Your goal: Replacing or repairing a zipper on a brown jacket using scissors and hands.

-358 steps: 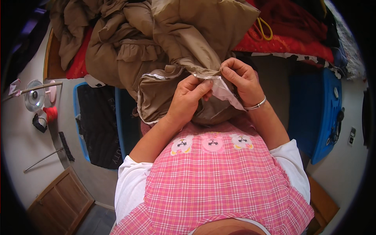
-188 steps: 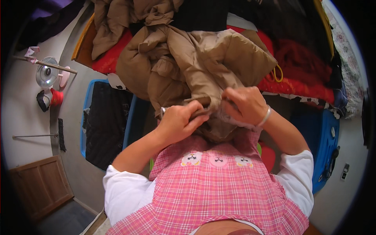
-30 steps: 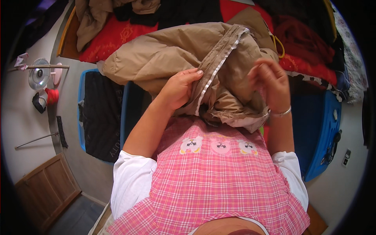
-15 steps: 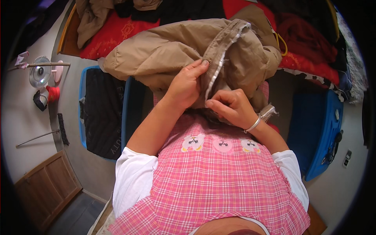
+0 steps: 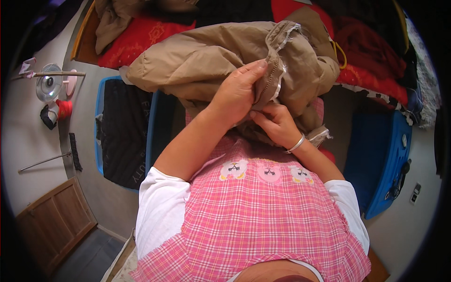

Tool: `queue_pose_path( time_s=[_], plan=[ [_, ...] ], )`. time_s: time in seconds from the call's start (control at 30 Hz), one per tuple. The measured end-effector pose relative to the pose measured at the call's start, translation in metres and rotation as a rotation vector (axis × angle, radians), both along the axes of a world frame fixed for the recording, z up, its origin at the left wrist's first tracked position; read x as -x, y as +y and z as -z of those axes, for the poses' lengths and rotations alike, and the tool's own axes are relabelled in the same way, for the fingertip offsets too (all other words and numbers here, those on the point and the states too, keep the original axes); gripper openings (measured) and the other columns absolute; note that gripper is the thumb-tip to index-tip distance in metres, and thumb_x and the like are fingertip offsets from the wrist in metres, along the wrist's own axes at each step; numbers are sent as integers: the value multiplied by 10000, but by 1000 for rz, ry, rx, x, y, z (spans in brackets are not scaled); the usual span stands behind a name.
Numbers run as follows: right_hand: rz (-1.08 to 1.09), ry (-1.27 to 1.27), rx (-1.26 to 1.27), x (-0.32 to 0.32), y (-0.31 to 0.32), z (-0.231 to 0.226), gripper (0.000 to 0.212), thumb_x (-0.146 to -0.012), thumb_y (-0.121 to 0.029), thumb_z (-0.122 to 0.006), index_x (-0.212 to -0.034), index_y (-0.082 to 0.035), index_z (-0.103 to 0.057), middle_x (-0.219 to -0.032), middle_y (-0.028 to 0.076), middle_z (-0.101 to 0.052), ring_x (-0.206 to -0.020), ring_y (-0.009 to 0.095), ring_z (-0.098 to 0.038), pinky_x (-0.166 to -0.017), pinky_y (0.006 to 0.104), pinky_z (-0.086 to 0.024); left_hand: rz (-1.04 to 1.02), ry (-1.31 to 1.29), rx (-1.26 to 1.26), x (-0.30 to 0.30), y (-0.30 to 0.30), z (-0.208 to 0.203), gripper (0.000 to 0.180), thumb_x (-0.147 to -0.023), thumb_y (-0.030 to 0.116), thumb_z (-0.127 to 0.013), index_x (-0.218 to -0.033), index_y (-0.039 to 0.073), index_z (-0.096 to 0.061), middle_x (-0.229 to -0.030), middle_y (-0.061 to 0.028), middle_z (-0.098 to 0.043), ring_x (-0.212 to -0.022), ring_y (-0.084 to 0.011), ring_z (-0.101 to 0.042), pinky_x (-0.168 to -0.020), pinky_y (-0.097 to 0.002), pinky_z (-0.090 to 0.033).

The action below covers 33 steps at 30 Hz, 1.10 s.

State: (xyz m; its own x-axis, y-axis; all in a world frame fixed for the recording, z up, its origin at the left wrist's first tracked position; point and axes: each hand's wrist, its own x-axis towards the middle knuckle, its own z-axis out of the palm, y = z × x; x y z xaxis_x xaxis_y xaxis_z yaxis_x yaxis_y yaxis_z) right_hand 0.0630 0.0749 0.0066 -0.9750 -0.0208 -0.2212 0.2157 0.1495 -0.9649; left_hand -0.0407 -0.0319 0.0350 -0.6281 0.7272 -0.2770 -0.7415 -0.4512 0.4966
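A tan padded jacket (image 5: 188, 58) lies bunched in front of me, spilling from the red-covered surface toward my lap. Along its opening runs a zipper edge (image 5: 269, 83) with a frayed white strip beside it. My left hand (image 5: 238, 91) is closed on this edge, thumb on top near the zipper teeth. Just below and to the right, my right hand (image 5: 277, 124) pinches the lower end of the same edge, its fingertips partly hidden in the cloth. A frayed, pale-edged flap (image 5: 319, 135) of cloth pokes out by my right wrist.
A blue bin (image 5: 99, 141) with a black garment (image 5: 123, 136) stands on the left. A blue plastic table or stool (image 5: 383, 164) is at right. Dark clothes (image 5: 371, 44) and a red cover (image 5: 155, 35) lie ahead. A fan (image 5: 48, 83) stands at far left.
My left hand has slid farther up and right along the zipper edge, which is now turned to show its teeth. My right hand has shifted slightly and sits closer under the left.
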Motion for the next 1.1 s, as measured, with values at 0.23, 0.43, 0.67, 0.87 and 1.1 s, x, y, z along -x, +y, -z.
queue_pose_path(
  time_s=[0.23,0.43,0.67,0.87,1.1],
  plan=[
    [172,-168,829,-5,15,-10,238,-864,-112,-445,-1020,26,-558,-910,138,-635,-823,193,-620,-770,296,-490,303,377,282,-11,-22,11,298,-918,188,-513,-1136,-15,-518,-806,-34,-584,-597,-71,-527,-533,-197,-432],
    [135,-345,790,-10,29,-31,183,-887,-187,-439,-888,-30,-532,-655,7,-476,-575,114,-458,-635,255,-461,221,627,355,-13,-24,24,290,-916,164,-518,-1158,6,-496,-967,-12,-575,-862,-64,-531,-744,-204,-445],
    [-22,-114,111,-25,53,-40,231,-793,-205,-667,-886,-18,-569,-712,8,-567,-630,85,-523,-582,229,-436,426,841,572,-2,-38,11,184,-852,165,-605,-946,8,-584,-759,19,-584,-698,-36,-515,-601,-201,-422],
    [-207,7,-315,-28,76,-60,226,-772,-187,-678,-828,19,-603,-629,28,-586,-594,69,-517,-525,241,-415,536,1024,548,10,-50,21,154,-826,146,-626,-741,21,-593,-633,69,-505,-591,-14,-438,-501,-193,-351],
    [419,-239,-230,-84,221,-35,200,-827,-204,-619,-682,-81,-557,-567,-91,-423,-489,2,-341,-426,188,-236,260,763,835,45,-113,33,202,-861,216,-582,-764,41,-613,-630,69,-483,-587,-12,-402,-513,-192,-329]
  ],
)
